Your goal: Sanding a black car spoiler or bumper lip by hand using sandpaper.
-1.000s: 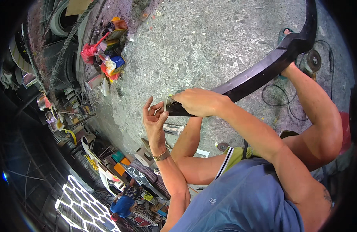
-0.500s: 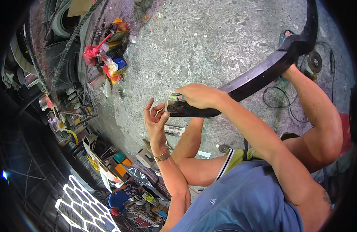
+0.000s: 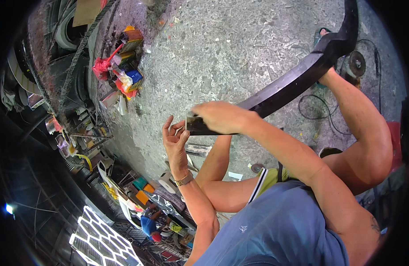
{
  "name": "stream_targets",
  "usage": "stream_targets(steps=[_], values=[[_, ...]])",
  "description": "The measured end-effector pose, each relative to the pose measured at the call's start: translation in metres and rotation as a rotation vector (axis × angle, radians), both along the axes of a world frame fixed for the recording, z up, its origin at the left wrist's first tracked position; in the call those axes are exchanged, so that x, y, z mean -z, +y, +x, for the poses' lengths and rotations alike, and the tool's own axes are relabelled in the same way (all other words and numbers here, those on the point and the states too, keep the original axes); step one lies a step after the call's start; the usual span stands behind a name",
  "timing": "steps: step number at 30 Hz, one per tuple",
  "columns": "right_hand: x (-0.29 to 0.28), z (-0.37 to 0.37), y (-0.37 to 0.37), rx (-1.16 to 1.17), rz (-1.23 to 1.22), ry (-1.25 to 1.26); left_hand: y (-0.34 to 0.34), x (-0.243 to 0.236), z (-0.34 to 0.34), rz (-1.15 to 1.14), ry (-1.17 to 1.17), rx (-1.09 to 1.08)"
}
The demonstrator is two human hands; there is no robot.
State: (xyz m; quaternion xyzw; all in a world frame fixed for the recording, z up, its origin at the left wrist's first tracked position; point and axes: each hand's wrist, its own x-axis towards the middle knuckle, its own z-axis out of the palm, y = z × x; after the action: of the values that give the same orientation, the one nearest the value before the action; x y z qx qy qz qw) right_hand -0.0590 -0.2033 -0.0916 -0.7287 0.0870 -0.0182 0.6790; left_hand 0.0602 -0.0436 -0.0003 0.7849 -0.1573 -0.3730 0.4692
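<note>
A long, curved black car trim piece (image 3: 280,88) runs from my hands up to the far right. My left hand (image 3: 174,138) grips its near end between thumb and fingers, with the other fingers partly spread. A thin pale edge shows at that end. Bent over the top of the trim piece just beside it is my right hand (image 3: 224,116), slightly blurred. Its fingers are curled down, and whatever they hold is hidden beneath them. The trim piece crosses above my right leg.
An angle grinder (image 3: 356,64) with its cord lies on the concrete floor (image 3: 213,53) at the right. A loose disc (image 3: 257,168) is near my shorts. Boxes and a red bag (image 3: 102,67) sit at the upper left. Another person (image 3: 149,225) is at the lower left.
My right hand has moved left along the trim piece toward its end, covering the small dark and yellow-green thing seen at its fingertips. My left hand keeps its grip.
</note>
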Motion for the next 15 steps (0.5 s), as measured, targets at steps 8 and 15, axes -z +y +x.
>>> stream_targets(steps=[8,15], values=[[-0.004,0.000,-0.018,0.004,-0.034,0.236,-0.001,-0.003,0.000,0.000,-0.012,0.003],[-0.005,0.001,-0.034,-0.244,-0.245,0.346,-0.001,-0.007,-0.004,0.015,-0.020,-0.007]])
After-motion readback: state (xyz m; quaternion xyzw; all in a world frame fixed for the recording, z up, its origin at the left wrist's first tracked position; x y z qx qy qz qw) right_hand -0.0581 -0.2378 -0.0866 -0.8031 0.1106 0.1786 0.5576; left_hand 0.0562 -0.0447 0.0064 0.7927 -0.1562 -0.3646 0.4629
